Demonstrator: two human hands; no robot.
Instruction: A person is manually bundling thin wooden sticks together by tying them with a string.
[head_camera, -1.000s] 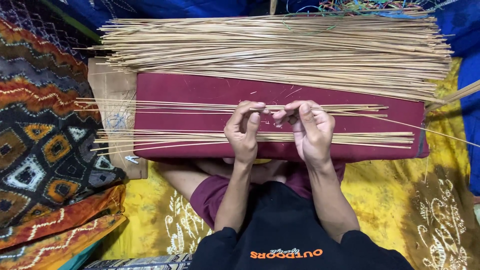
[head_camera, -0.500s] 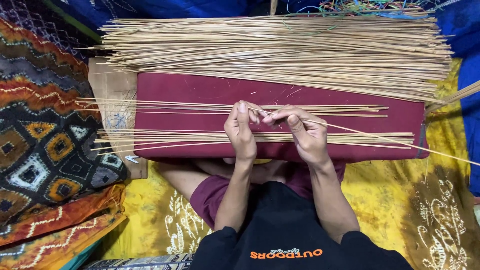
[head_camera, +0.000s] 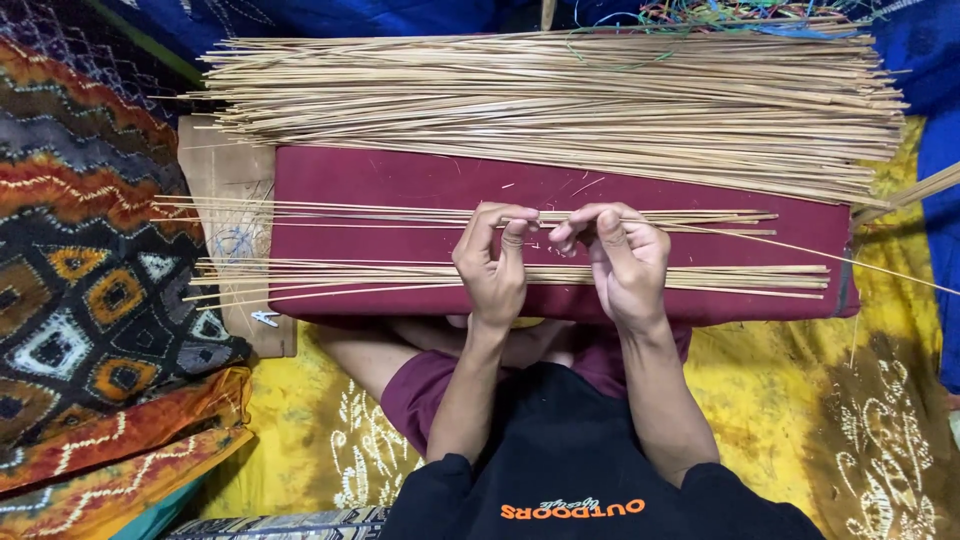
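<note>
— So, what have you got in your hands?

— My left hand (head_camera: 492, 262) and my right hand (head_camera: 622, 258) are both pinched shut on one thin stick (head_camera: 700, 228). The fingertips nearly meet over the dark red cushion (head_camera: 400, 180) on my lap. The stick runs out to my right, past the cushion's edge.

— Any packages or labels about?

— Only a flat brown cardboard piece (head_camera: 222, 180) under the cushion's left end, with faint blue scribbles on it, and a small white clip (head_camera: 265, 318) near its lower edge. My black shirt has orange print on the chest.

— And the other sticks?

— A big pile (head_camera: 560, 100) lies across the far side of the cushion, a thin row (head_camera: 330, 212) runs under my fingers, and a thicker bunch (head_camera: 350, 272) sits nearer me.

— Anything different from half a second ago?

— My right hand has slid back toward the left one; before, it was further along the stick.
</note>
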